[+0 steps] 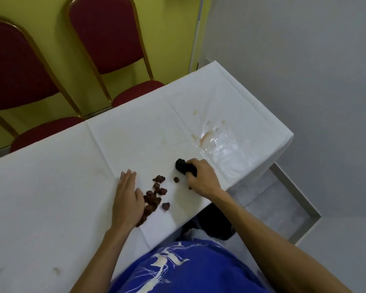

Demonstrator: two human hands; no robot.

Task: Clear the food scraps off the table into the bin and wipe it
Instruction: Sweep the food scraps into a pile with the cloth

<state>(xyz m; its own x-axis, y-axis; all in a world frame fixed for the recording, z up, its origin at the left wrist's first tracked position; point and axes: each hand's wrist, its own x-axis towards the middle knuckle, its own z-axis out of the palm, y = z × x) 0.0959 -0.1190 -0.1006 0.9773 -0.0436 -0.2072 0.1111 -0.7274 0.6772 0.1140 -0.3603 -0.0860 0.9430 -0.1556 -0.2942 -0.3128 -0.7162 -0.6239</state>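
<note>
Food scraps (pixel 154 197): small reddish-brown lumps, loose in a cluster on the white-covered table (pixel 51 187), touching the thumb side of my left hand (pixel 127 197). One stray lump lies between the cluster and my right fingers.
How the scraps will handle: I judge them light, soft and perhaps sticky, and likely to roll. I would herd them with the hand's edge towards the near table edge rather than pinch each one.
Left fingers (pixel 128 176): straight and pressed together, lying flat on the cover and holding nothing.
Right fingers (pixel 195 166): curled tight round a dark cloth (pixel 183 167), which is bunched into a wad. Its free end pokes out past the knuckles and touches the cover.
How the cloth will handle: soft and light, I judge, and easy to squeeze. It is best held bunched in the fist.
Spill (pixel 216 142): a glossy wet patch with pale tan stains, just beyond my right fingers, not yet wiped.
Bin: I cannot pick it out. A dark shape sits under the table edge below my right wrist, but I cannot tell what it is.
</note>
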